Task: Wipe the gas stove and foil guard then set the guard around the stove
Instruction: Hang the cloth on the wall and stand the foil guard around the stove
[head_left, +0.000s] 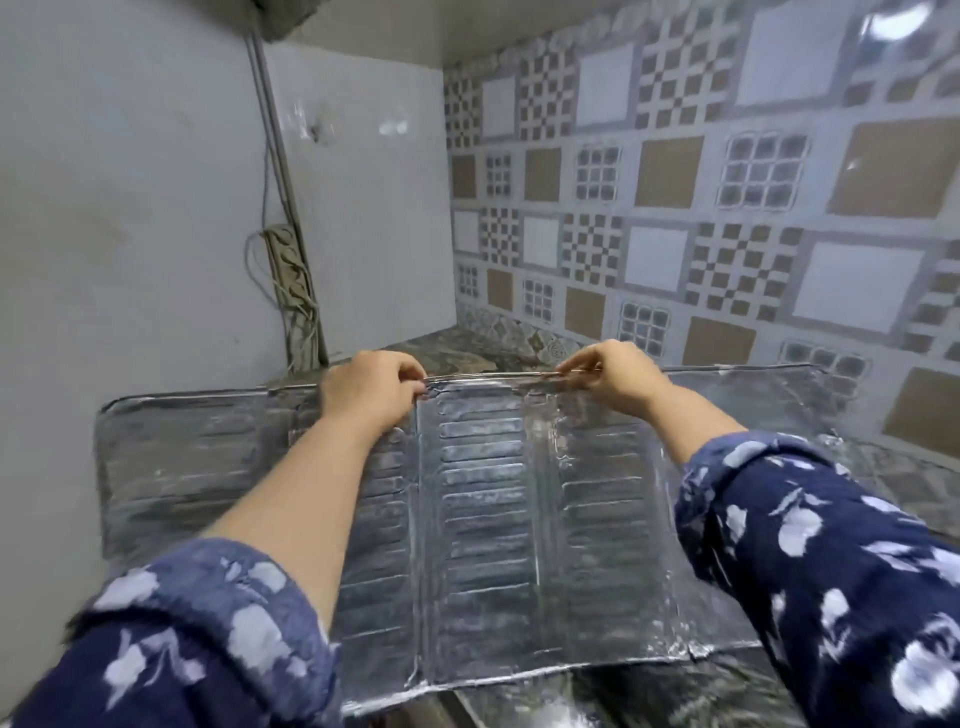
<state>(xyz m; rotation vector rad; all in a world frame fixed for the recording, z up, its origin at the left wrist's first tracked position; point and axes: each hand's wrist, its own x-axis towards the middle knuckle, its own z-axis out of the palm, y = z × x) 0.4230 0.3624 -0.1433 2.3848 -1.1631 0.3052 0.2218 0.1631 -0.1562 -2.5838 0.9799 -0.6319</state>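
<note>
Here both hands' fingers (410, 382) pinch the foil guard's (483, 499) far edge, long axis left-right.

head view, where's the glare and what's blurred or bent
Head view: bright ceiling-light glare on the glossy patterned tiles at upper right, softer sheen across the foil guard; the sleeves at the bottom corners are smeared; wide-angle distortion bows the wall pipe and tile lines; the left hand and right hand pinching the guard's top edge are fairly sharp.

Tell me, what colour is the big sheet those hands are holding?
Shiny silver, ribbed foil guard, seen in the head view.
</note>
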